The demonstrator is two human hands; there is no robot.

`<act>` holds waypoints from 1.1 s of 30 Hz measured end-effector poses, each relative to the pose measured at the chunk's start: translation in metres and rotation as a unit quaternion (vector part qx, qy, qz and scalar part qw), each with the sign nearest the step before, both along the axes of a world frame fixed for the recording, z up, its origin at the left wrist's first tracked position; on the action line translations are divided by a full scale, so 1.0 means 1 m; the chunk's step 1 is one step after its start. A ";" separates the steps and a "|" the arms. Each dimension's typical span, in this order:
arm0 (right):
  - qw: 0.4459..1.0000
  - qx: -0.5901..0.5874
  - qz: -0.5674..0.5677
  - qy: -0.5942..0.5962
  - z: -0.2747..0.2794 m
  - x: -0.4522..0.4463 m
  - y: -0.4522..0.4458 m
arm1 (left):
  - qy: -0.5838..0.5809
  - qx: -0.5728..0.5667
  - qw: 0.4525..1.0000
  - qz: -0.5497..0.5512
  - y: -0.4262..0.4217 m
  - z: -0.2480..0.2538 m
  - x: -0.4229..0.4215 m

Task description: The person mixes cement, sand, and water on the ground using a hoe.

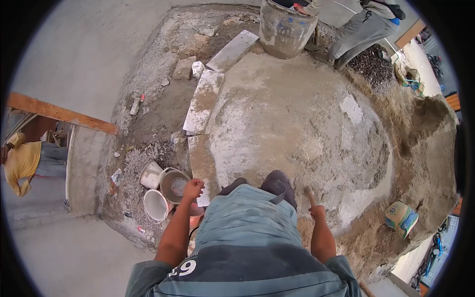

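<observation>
My left hand (194,188) is held with its fingers curled together, above the edge of the pale blocks and beside the buckets; whether anything small is in it I cannot make out. My right hand (316,212) is wrapped round a wooden handle (310,196) at the near side of the wet mortar. The handle's far end reaches the mortar (287,114), a wide grey patch spread in front of my feet. Left of my left hand stand a dark-rimmed bucket (175,184) and a white bucket (156,206), close together.
Pale blocks (204,101) line the mortar's left side. A large drum (287,29) stands at the far edge, with a person (363,32) beside it. Sand (420,143) and a cement bag (401,218) lie right. Another person (24,166) is far left.
</observation>
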State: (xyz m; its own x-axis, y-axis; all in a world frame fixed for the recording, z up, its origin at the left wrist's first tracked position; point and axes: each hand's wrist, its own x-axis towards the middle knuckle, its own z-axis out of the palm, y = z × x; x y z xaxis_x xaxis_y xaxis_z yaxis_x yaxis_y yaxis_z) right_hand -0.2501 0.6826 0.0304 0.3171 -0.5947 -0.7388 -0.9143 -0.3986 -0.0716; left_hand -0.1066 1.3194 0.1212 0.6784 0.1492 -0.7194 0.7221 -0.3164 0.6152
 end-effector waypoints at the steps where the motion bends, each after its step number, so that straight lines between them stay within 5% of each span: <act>1: 1.000 0.002 -0.002 -0.007 -0.001 -0.001 0.002 | 0.015 -0.005 1.000 0.009 0.004 -0.005 -0.009; 11: 1.000 -0.014 -0.007 0.006 0.022 -0.008 0.006 | 0.126 0.011 0.991 0.034 0.045 -0.038 -0.122; 25: 0.994 0.030 -0.103 0.001 0.038 -0.013 0.009 | 0.017 -0.005 0.999 -0.029 0.015 -0.032 -0.036; 33: 0.999 -0.026 -0.031 0.018 0.043 -0.014 0.009 | 0.059 -0.007 0.997 -0.049 -0.005 -0.026 -0.028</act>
